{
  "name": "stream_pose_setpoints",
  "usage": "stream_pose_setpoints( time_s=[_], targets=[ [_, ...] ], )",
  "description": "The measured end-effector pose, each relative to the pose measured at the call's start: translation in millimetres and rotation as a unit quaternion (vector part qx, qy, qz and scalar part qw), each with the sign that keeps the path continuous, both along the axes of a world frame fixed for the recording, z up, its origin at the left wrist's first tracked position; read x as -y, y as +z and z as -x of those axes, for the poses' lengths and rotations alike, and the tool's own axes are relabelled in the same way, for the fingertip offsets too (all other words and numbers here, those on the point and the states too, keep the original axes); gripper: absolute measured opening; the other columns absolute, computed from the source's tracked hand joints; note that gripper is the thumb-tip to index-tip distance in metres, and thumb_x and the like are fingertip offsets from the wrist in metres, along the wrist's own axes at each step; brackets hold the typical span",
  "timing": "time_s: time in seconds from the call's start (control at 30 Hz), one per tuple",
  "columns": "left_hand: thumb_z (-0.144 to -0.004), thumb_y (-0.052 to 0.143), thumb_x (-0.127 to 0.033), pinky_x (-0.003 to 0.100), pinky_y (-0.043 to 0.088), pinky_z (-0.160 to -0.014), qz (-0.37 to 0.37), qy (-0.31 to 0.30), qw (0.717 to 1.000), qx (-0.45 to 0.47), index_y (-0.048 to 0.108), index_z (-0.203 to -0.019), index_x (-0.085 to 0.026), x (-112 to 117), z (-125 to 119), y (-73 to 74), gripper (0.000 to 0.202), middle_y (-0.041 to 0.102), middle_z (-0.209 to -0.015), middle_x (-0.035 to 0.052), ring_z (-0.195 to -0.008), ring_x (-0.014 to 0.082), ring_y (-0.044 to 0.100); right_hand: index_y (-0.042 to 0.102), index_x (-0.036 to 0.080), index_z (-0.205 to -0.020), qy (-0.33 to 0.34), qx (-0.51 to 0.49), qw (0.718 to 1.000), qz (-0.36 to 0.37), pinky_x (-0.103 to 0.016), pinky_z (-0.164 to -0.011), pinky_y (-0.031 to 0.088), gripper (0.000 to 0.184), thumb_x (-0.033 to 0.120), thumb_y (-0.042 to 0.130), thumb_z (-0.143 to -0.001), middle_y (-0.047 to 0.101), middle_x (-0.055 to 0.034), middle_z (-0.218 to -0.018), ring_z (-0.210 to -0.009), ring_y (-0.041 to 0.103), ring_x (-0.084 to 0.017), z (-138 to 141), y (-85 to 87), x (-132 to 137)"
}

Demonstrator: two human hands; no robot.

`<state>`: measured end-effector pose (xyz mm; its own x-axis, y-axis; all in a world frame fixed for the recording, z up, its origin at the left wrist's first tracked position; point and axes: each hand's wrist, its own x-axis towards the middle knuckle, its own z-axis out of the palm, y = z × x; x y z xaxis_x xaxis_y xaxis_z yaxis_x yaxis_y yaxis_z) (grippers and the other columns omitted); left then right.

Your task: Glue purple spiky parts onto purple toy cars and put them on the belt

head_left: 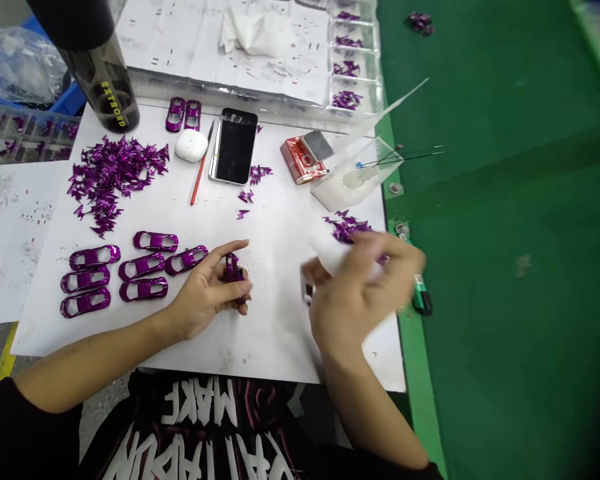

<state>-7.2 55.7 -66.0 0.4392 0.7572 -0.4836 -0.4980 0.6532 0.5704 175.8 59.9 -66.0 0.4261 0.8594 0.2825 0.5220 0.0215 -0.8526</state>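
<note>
My left hand is shut on a small purple chrome part, likely a toy car body, held upright in its fingers over a white paper sheet. My right hand is blurred by motion, with a white tissue-like piece and a small dark item at its fingers. Just beyond that hand lies a small pile of purple chrome pieces. Several purple car bodies lie in rows left of my left hand. A larger heap of purple pieces lies farther up.
A phone, white earbud case, red pen, red packet, and dark bottle stand beyond the sheet. A compartment tray holds purple pieces. Green tabletop lies right.
</note>
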Motion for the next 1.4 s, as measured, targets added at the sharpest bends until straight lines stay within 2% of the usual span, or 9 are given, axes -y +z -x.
stream_pose_setpoints(
  time_s=[0.13,0.33,0.47,0.6,0.8,1.0,1.17,1.3,1.4],
  targets=[
    [-0.082,0.087,-0.022,0.026,0.058,-0.064,-0.008,-0.005,1.0,-0.016,0.052,-0.142,-0.026,2.1,0.4,3.6,0.07,0.057,-0.096,0.0024,-0.079,0.0146,0.059,0.059,0.021,-0.113,0.073,0.068,0.991,0.087,-0.039,-0.078,0.058,0.028,0.041,0.061,-0.093,0.07,-0.0085,-0.101,-0.081,0.068,-0.021,5.4,-6.8,-29.8],
    [-0.084,0.085,-0.023,0.032,0.065,-0.066,-0.022,-0.027,0.999,-0.014,0.049,-0.139,-0.022,5.6,2.2,5.9,0.066,0.061,-0.099,0.0042,-0.085,0.0212,0.07,0.061,0.019,-0.129,0.172,0.156,0.962,0.144,-0.046,-0.092,0.056,0.044,0.04,0.063,-0.091,0.072,-0.013,-0.12,-0.103,0.07,-0.028,-23.1,-1.3,-19.3],
    [-0.085,0.085,-0.026,0.032,0.066,-0.065,-0.022,-0.042,0.999,-0.007,0.048,-0.136,-0.018,5.0,2.7,7.3,0.064,0.061,-0.095,0.0037,-0.084,0.0254,0.074,0.076,0.018,-0.105,0.088,0.305,0.926,0.206,-0.05,-0.09,0.052,0.027,0.036,0.06,-0.091,0.072,-0.0137,-0.099,-0.095,0.066,-0.031,-73.6,11.9,-11.6],
    [-0.085,0.085,-0.025,0.03,0.067,-0.065,-0.034,-0.052,0.998,-0.014,0.05,-0.134,-0.017,5.5,1.8,8.2,0.061,0.061,-0.095,0.0037,-0.082,0.0244,0.074,0.078,0.016,-0.099,0.055,0.337,0.898,0.276,-0.05,-0.088,0.05,0.031,0.04,0.066,-0.085,0.068,-0.0148,-0.093,-0.095,0.062,-0.033,-93.1,4.9,-10.1],
    [-0.086,0.084,-0.024,0.029,0.066,-0.063,-0.034,-0.045,0.998,-0.017,0.049,-0.132,-0.017,5.6,2.3,8.4,0.058,0.06,-0.092,0.0027,-0.08,0.0232,0.074,0.07,0.017,-0.086,0.059,0.288,0.924,0.245,-0.047,-0.087,0.05,0.018,0.033,0.06,-0.083,0.066,-0.0129,-0.093,-0.088,0.061,-0.028,-77.3,-1.7,-8.8],
    [-0.085,0.087,-0.027,0.027,0.065,-0.053,-0.065,-0.012,0.998,-0.02,0.052,-0.121,-0.019,8.6,1.2,5.5,0.051,0.063,-0.097,0.0034,-0.077,0.0268,0.076,0.062,0.021,-0.114,0.105,0.031,0.984,0.14,-0.03,-0.058,0.048,0.028,0.039,0.065,-0.093,0.061,-0.0019,-0.08,-0.066,0.058,-0.016,-47.2,43.3,6.1],
    [-0.092,0.082,-0.038,0.03,0.068,-0.063,-0.097,0.017,0.995,-0.012,0.049,-0.134,-0.02,8.3,-1.6,4.6,0.056,0.069,-0.105,0.0098,-0.087,0.0287,0.077,0.072,0.021,-0.111,0.296,-0.111,0.933,0.17,-0.027,-0.066,0.058,0.018,0.031,0.069,-0.096,0.069,-0.0022,-0.082,-0.074,0.069,-0.015,-10.5,64.8,7.2],
    [-0.103,0.065,-0.049,0.038,0.07,-0.066,-0.104,0.04,0.994,-0.017,0.053,-0.138,-0.02,5.9,-0.6,-0.7,0.047,0.071,-0.101,0.0107,-0.091,0.0297,0.076,0.072,0.02,-0.116,0.306,0.069,0.949,0.029,-0.025,-0.077,0.061,0.019,0.017,0.066,-0.098,0.075,-0.0055,-0.102,-0.087,0.074,-0.014,8.6,46.7,0.1],
    [-0.101,0.068,-0.048,0.039,0.07,-0.063,-0.107,0.054,0.992,-0.036,0.059,-0.13,-0.02,4.1,2.0,-4.2,0.041,0.07,-0.093,0.0079,-0.089,0.0286,0.075,0.07,0.016,-0.112,0.243,0.263,0.924,-0.135,-0.021,-0.069,0.059,0.02,0.008,0.07,-0.094,0.074,-0.0073,-0.095,-0.078,0.071,-0.013,20.1,27.5,0.8]
  ],
)
